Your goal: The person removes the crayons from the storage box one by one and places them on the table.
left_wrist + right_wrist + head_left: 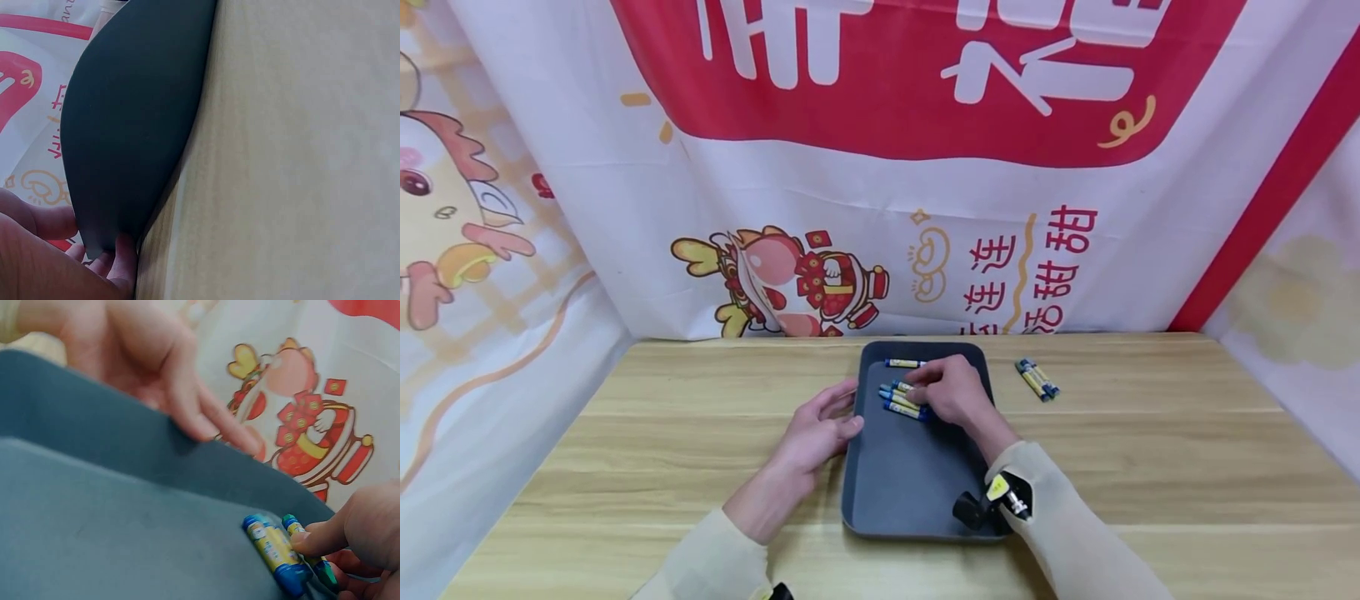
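Observation:
A dark grey tray [917, 483] lies on the table. My left hand [820, 425] holds its left side, thumb over the rim and fingers against the outer wall [134, 125]. Inside the far half of the tray, my right hand [951, 392] pinches a green-ended crayon [325, 574] between thumb and fingers. Right beside that one lie blue-ended crayons [270, 547] with yellow labels, side by side. Another crayon [904, 363] rests near the tray's far wall, its right end close to my right hand.
A small group of crayons [1037, 380] lies on the wooden table [1150, 450], right of the tray. Behind the table's far edge hangs a printed cloth [820, 187]. A black and yellow device [1000, 496] is strapped on my right wrist, over the tray's near right corner.

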Tool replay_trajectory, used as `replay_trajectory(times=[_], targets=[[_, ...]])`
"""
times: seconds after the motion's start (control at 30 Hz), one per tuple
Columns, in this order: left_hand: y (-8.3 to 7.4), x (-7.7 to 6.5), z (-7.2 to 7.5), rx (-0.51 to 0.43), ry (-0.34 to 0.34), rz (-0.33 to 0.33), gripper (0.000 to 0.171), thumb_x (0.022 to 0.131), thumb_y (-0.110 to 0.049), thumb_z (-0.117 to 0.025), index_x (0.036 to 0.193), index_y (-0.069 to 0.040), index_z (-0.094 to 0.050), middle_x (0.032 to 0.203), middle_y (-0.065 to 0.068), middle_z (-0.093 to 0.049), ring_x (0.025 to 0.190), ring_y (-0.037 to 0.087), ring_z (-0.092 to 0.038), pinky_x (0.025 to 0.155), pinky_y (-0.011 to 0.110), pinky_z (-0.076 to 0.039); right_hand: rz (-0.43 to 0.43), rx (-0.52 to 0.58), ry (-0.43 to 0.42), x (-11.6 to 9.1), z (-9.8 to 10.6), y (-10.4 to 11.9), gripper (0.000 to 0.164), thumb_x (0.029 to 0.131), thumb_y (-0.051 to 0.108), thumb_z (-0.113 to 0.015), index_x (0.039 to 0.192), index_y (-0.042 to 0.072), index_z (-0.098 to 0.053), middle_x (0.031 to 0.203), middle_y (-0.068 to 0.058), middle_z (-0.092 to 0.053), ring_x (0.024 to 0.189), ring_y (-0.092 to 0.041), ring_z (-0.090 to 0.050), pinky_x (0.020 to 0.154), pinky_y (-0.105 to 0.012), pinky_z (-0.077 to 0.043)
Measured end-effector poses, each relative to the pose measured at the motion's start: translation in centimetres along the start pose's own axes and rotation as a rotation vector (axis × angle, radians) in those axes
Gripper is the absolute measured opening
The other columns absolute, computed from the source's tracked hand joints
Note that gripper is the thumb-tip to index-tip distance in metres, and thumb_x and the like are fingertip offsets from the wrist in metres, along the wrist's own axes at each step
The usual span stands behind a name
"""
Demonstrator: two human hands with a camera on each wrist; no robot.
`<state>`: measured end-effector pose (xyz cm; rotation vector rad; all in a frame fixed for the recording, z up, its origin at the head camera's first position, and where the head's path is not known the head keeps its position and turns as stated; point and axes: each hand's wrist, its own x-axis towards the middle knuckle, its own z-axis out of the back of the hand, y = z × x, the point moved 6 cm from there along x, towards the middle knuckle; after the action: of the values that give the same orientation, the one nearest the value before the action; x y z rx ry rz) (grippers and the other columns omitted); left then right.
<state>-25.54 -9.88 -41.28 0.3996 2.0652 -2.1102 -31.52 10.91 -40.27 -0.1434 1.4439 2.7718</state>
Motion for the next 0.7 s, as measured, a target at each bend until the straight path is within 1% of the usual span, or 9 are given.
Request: replay_trajectory(times=[0.17, 0.37, 0.6, 0.7], targets=[[-0.2, 0.0, -0.1, -0.01, 0.005, -0.017, 0.06, 0.101, 0.002, -0.063, 0.157, -0.016, -0.052, 0.162, 0.017, -0.051, 0.135, 0.033, -0.063, 0.106, 0.044, -0.058, 0.033, 0.012, -0.007, 0.2, 0.8, 0.0, 0.012, 0.094, 0.018, -0.081, 0.105, 0.018, -0.086, 0.107, -0.004, -0.079, 0.096, -0.02, -0.066, 0.089, -0.038, -0.056], [-0.2, 0.0, -0.3, -0.012, 0.01, -0.01, 0.06, 0.101, 0.002, -0.063, 0.157, -0.017, -0.052, 0.162, 0.017, -0.051, 0.139, 0.034, -0.06, 0.11, 0.047, -0.056, 0.076, 0.03, -0.015, -0.2, 1.6, 0.3, 0.014, 0.095, 0.02, -0.081, 0.108, 0.018, -0.086, 0.11, -0.005, -0.08, 0.098, -0.02, -0.068, 0.089, -0.038, -0.057], [0.2, 0.3, -0.2, -0.006, -0.003, 0.019, 0.06, 0.101, 0.001, -0.063, 0.157, -0.019, -0.053, 0.162, 0.014, -0.052, 0.137, 0.031, -0.062, 0.11, 0.046, -0.055, 0.081, 0.091, -0.027, -0.4, 2.3, 0.4, 0.015, 0.097, 0.021, -0.078, 0.11, 0.019, -0.085, 0.115, -0.004, -0.08, 0.11, -0.023, -0.066, 0.101, -0.045, -0.054], [0.2, 0.3, -0.1, -0.005, -0.006, 0.02, 0.06, 0.101, 0.001, -0.063, 0.157, -0.02, -0.053, 0.162, 0.014, -0.052, 0.136, 0.031, -0.063, 0.111, 0.047, -0.055, 0.098, 0.08, -0.026, -0.4, 2.5, 0.7, 0.015, 0.098, 0.021, -0.077, 0.111, 0.018, -0.085, 0.116, -0.005, -0.08, 0.107, -0.023, -0.067, 0.098, -0.043, -0.055]])
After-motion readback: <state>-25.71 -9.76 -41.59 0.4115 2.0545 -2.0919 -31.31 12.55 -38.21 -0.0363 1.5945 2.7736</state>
